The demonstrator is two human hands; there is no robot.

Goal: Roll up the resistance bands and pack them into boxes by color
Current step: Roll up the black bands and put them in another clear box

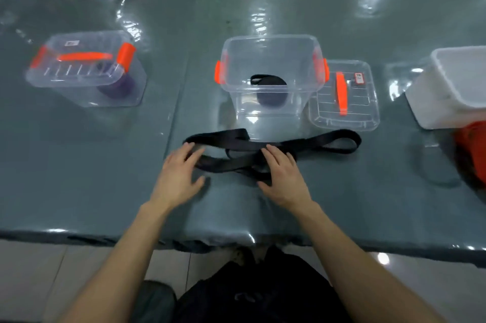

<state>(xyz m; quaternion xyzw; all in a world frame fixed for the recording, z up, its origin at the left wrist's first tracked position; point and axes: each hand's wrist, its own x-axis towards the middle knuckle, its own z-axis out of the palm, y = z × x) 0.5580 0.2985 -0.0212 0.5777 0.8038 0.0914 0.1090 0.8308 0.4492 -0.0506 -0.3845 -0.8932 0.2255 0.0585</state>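
A long black resistance band [310, 143] lies unrolled and crossed over itself on the table, just in front of an open clear box [271, 60]. That box has orange latches and holds a rolled black band [271, 98]. My left hand [178, 175] lies flat with straight fingers touching the band's left part. My right hand [282, 175] rests flat on the band's crossed middle. At the left stands a closed clear box [84, 70] with an orange handle and a purple roll [118, 87] inside.
The open box's clear lid [344, 96] with an orange handle lies to its right. A white tub [452, 86] sits at the far right, with something red-orange [470, 149] below it. The table [79, 178] has a glossy grey-green cover; its front edge is near my body.
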